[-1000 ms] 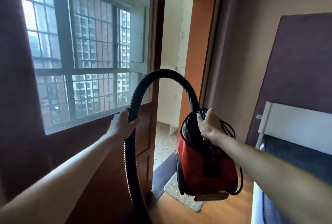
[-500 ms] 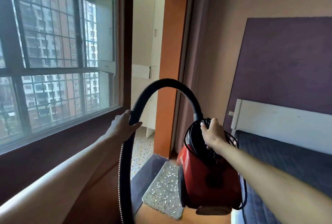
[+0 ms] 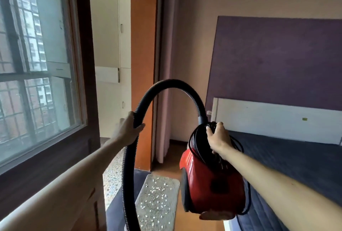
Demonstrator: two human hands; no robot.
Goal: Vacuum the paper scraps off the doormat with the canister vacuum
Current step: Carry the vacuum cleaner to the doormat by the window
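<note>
Operator: Grip entry. Left hand [image 3: 127, 130] is wrapped round the hose [image 3: 174, 85] partway up its arch, thumb on the near side. Right hand [image 3: 218, 136] is clamped on the top of the vacuum [image 3: 209, 184], with loops of cord [image 3: 237, 142] bunched under the fingers. Vacuum hangs clear of the floor [image 3: 166, 158].

Observer: Target location?

Operator: Mat [image 3: 162, 212] lies on the floor ahead and below, near the foot of the door frame [image 3: 143, 64], just left of the vacuum from my view. White scraps [image 3: 157, 191] are scattered over most of it. Bed [image 3: 296, 156] is on the right.

Observer: Step in hand?

Operator: My reading: carrying the machine into place, with no suction work started. To do it well, I would set the vacuum down on bare floor beside the mat, not on it, so scraps are not pressed in or scattered. I would free the cord before releasing the top, since the loops look likely to snag. Hose's far end runs out of view below, so I cannot tell what is fitted.

Observer: Arm pose?

Operator: Both arms are stretched forward, nearly straight. Left forearm rises toward the hose. Right wrist is bent over the vacuum, back of hand toward me. Hands are well apart, with the hose arching between them.
</note>
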